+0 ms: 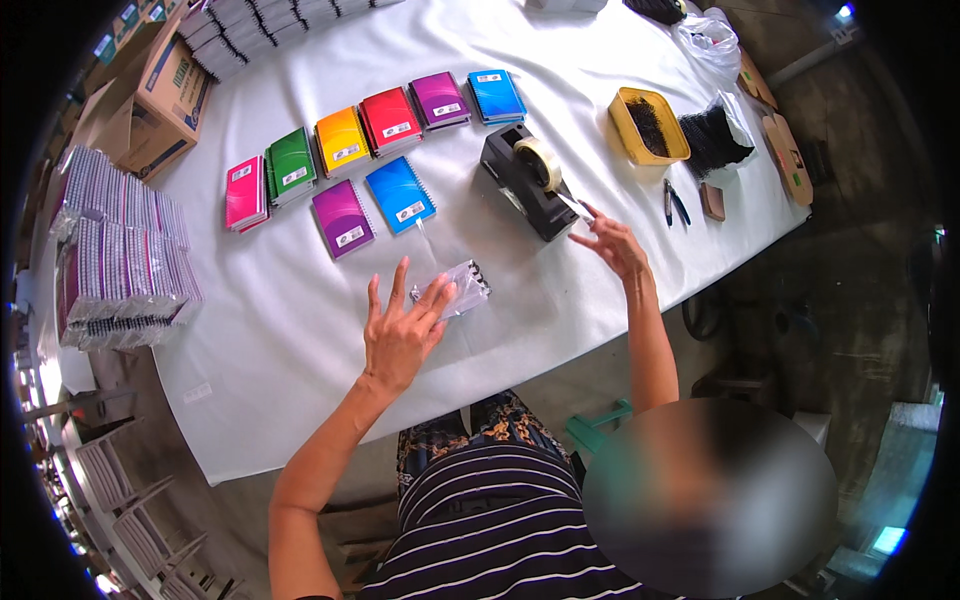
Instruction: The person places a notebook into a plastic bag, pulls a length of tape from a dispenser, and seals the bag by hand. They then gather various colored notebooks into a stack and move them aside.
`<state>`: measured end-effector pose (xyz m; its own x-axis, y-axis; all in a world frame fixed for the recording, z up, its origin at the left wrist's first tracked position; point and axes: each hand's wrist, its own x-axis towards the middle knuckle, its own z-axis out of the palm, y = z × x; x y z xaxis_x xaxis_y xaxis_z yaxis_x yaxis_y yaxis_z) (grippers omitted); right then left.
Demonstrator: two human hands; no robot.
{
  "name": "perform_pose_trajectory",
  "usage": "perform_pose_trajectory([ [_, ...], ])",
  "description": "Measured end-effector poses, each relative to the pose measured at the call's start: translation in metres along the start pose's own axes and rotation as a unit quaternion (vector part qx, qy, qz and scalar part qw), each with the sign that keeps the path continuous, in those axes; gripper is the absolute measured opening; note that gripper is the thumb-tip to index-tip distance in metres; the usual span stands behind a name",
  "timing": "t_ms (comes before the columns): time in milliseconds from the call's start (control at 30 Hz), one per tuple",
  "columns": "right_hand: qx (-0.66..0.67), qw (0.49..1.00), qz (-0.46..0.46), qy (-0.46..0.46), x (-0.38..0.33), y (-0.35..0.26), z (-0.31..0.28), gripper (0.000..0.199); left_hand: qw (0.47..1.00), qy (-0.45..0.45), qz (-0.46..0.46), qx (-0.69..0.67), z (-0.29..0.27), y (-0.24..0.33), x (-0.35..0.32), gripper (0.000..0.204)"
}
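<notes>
My left hand (396,338) has its fingers spread, with some fingertips lying on a clear plastic-wrapped packet (468,287) that shows dark coils along one edge. A pale strip of tape (574,206) runs from the black tape dispenser (527,185), and the thumb and finger of my right hand (619,248) pinch its end. The tape roll (538,163) sits in the top of the dispenser. Beyond my left hand lie a purple notebook (342,217) and a blue spiral notebook (400,193). What is inside the packet is partly hidden by glare and fingers.
A row of coloured notebook stacks (390,118) lies farther back. Wrapped notebook bundles (125,260) and a cardboard box (165,105) stand left. On the right are a yellow tub (622,122) of black coils, loose black coils (716,138), pliers (676,203) and a brown block (712,202).
</notes>
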<state>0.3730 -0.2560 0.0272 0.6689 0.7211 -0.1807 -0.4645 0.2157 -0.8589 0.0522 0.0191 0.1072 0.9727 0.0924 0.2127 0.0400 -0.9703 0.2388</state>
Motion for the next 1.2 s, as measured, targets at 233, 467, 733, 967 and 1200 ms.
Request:
perform_pose_trajectory([
  [233,-0.637,0.697,-0.011,0.328,-0.011,0.000,0.062,0.024,1.000,0.017,0.001,0.023,0.000,0.000,-0.002,0.067],
  [467,-0.137,0.975,0.162,0.062,-0.076,0.025,0.251,0.031,1.000,0.017,-0.002,0.016,0.003,0.004,0.000,0.064],
  [733,-0.200,0.962,0.091,0.160,-0.097,0.095,0.239,0.033,1.000,0.014,-0.005,0.011,0.002,0.002,-0.002,0.066],
  [967,-0.192,0.970,0.001,0.151,-0.095,0.119,0.230,0.025,0.995,-0.048,-0.045,-0.068,-0.018,0.007,0.015,0.074],
  [1200,-0.189,0.970,0.007,0.155,-0.098,0.113,0.244,0.025,0.929,-0.099,-0.148,-0.325,0.034,-0.023,0.036,0.066],
])
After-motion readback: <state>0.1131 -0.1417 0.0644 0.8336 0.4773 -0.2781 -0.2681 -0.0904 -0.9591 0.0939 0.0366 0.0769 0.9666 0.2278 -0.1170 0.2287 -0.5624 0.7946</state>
